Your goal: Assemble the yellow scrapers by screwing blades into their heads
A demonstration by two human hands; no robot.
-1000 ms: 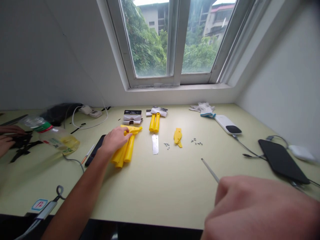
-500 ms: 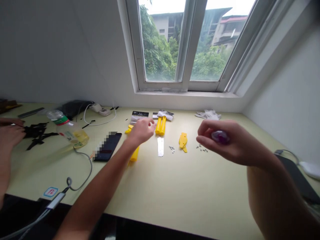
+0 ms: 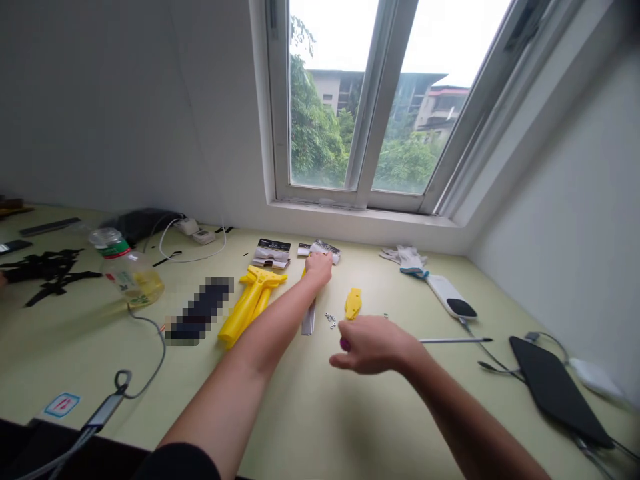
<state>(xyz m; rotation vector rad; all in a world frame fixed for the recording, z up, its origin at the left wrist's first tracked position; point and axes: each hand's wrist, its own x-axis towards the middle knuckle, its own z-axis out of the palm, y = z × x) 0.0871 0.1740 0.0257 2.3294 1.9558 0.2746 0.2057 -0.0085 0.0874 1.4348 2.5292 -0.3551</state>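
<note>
My right hand point(image 3: 373, 347) is closed around the purple handle point(image 3: 345, 344) of a screwdriver, whose thin metal shaft point(image 3: 455, 341) sticks out to the right. Farther back, my left hand point(image 3: 319, 268) curls over the yellow tube-shaped handles, which it mostly hides; a sliver of yellow shows at its left side. Below its wrist lies a flat, shiny strip point(image 3: 309, 321). Left of that forearm are yellow scraper-like parts with tube handles point(image 3: 245, 308). Between the hands sit several small nuts point(image 3: 331, 320) and a flat yellow piece point(image 3: 353, 303). The small screws are mostly hidden behind my right hand.
A bottle point(image 3: 127, 273) and a dark phone point(image 3: 200, 313) stand and lie to the left. Black-topped packaging point(image 3: 271, 253) lies at the back. On the right are white gloves point(image 3: 404, 259), a white device point(image 3: 450, 297), a black tablet-like slab point(image 3: 557, 387) and cables.
My left hand has moved right, from the yellow scraper parts to the tube handles. My right hand has come left and lower with the screwdriver, its shaft now visible. The view has shifted.
</note>
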